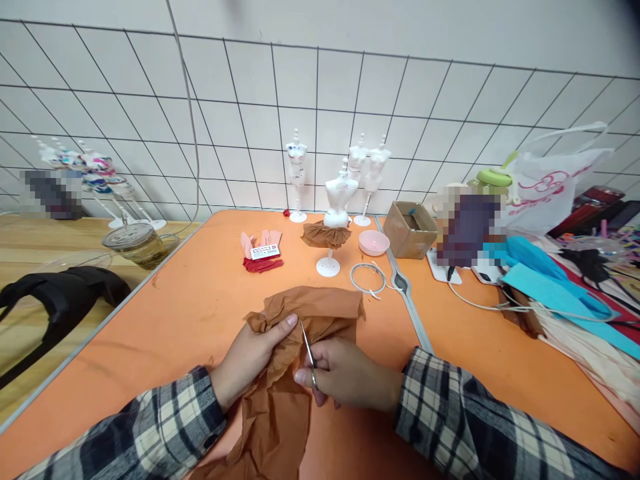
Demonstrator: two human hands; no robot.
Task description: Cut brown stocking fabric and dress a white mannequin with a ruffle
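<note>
A long piece of brown crepe paper or thin cloth stretches from the front edge up to the middle of the orange table. My left hand pinches its gathered part, thumb on top. In my right hand is a pair of small scissors, thumb through a handle loop, the blades pointing up and away against the brown material. Behind them stands a small white mannequin with a ruffled brown skirt around its lower body. How far the scissor blades are parted is hard to tell.
A pink bowl, a wire coil and a cardboard box stand at the back right. Pink and red pieces with a small labelled box lie back left. A metal table seam runs along the right. Coloured material is heaped far right.
</note>
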